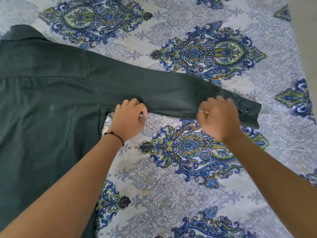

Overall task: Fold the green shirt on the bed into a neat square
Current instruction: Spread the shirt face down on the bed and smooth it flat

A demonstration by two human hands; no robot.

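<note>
Hands, left [129, 115] and right [218, 115], pinch the green shirt [51, 93] sleeve's lower edge, fingertips hidden underneath.

A dark green shirt [42, 100] lies back-up and flat on the bed [188, 194], its body filling the left of the view and running off the left and bottom edges, its collar [22, 32] at the upper left. One sleeve [154, 93] stretches out to the right across the patterned blue, green and white bedcover, ending in a cuff [248, 110] with a metal snap [246, 109]. Both hands grip the sleeve's near edge: the left hand [127, 117], a thin black cord [114, 133] on its wrist, pinches the fabric just beside the armpit, and the right hand [218, 117] is closed on the fabric just short of the cuff.
</note>
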